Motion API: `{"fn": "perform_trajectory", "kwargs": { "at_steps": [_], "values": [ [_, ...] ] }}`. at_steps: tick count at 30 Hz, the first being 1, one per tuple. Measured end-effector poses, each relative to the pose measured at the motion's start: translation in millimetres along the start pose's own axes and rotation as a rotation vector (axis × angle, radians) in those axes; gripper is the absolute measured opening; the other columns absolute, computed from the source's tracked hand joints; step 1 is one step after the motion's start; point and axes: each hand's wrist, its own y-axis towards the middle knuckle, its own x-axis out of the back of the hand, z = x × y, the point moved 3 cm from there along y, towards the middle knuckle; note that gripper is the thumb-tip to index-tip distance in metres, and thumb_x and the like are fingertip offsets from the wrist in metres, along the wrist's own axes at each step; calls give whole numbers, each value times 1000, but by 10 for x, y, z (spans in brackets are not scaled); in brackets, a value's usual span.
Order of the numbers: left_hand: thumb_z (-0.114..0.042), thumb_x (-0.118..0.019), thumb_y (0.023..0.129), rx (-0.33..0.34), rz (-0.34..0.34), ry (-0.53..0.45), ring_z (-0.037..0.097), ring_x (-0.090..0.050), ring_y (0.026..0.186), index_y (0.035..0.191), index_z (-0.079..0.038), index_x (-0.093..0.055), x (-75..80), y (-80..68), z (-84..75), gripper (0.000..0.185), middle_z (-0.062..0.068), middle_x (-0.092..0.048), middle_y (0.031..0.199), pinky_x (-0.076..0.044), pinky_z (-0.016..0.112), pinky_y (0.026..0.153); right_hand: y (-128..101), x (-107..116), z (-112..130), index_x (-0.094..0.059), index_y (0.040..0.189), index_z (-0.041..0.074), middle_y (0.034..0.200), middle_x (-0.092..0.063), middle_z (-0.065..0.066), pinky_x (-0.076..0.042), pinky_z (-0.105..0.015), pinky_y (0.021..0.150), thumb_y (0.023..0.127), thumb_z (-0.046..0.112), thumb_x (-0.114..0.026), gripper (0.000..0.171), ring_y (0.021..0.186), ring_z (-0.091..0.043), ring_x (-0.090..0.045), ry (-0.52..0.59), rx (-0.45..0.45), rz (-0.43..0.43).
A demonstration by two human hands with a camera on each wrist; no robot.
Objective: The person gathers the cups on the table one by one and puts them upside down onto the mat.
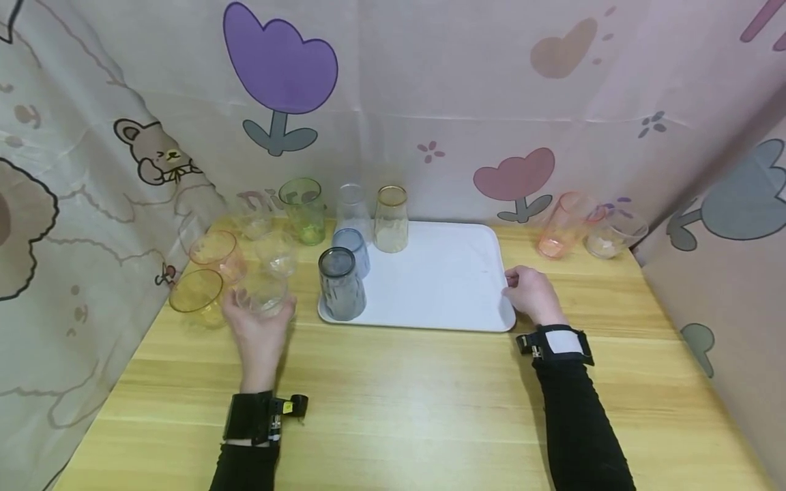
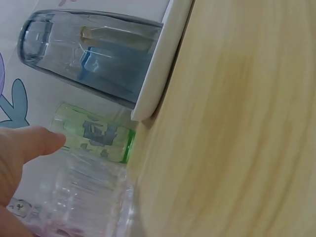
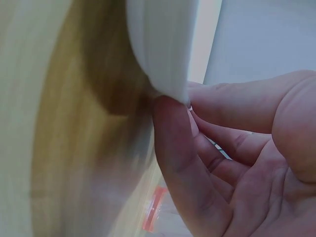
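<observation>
White tray (image 1: 448,279), grey ribbed cup (image 1: 341,285), green cup (image 1: 303,210)

The left hand (image 1: 258,327) wraps its fingers (image 1: 236,300) round a glass (image 1: 268,292) standing on the table (image 1: 393,402). More glasses (image 1: 211,273) stand left of and behind those fingers. Right of them, just beside, lies the tray (image 1: 442,279), bearing four upright cups (image 1: 342,283) along its left edge. The right hand (image 1: 533,294) pinches the tray's right rim; its fingertips (image 3: 168,111) touch the rim from below. Two tilted glasses (image 1: 583,228) lie behind that hand, well apart.
</observation>
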Motion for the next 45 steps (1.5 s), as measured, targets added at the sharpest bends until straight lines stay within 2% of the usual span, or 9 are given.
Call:
{"fn": "perform_trajectory", "kwargs": {
  "at_steps": [5,10,17,26,34,41,45],
  "values": [
    [-6,-87,79,12,-17,20,40,-40,137,146,8,-31,-5,-10,41,88,28,-38,145,-29,54,121,-6,10,10,-59,133,-13,120,-66,-30,-49,-58,99,95,5,-63,42,109,-43,-61,-4,-3,1],
    [-5,-86,79,23,-33,35,37,-44,130,139,8,-35,-15,-6,52,80,25,-42,137,-33,52,117,1,12,6,-58,134,-13,121,-65,-30,-49,-58,99,95,4,-64,43,109,-42,-61,-3,-14,9],
    [-8,-85,81,93,-22,-1,38,-43,135,145,4,-35,-16,-9,45,83,22,-43,144,-33,52,119,-8,18,6,-59,135,-12,123,-66,-30,-48,-58,99,98,12,-61,44,113,-44,-61,2,-13,-8],
    [-21,-83,86,146,-12,-30,28,-46,124,146,-5,-36,-38,-47,-94,78,13,-44,137,-41,45,108,-45,93,94,-58,138,-7,125,-64,-28,-50,-59,93,102,24,-60,48,114,-44,-60,12,-13,-114],
    [-25,-81,91,148,-15,-222,25,-41,139,155,-3,-23,-82,-19,-306,89,10,-37,152,-38,40,117,-105,148,248,-62,135,-5,122,-67,-25,-52,-53,86,100,27,-64,47,104,-39,-64,42,49,-186],
    [-22,-77,95,163,-27,-439,24,-37,140,153,-1,-24,-150,17,-510,82,11,-35,153,-41,31,115,-142,152,334,-64,133,-4,121,-67,-23,-53,-49,81,100,25,-66,43,98,-37,-67,62,91,-221],
    [-17,-75,96,169,-49,-529,24,-40,141,152,-1,-25,-186,30,-616,77,12,-36,154,-42,27,114,-153,141,359,-64,133,-2,122,-67,-22,-53,-49,82,100,26,-66,43,99,-37,-67,64,90,-222]
  ]
}}
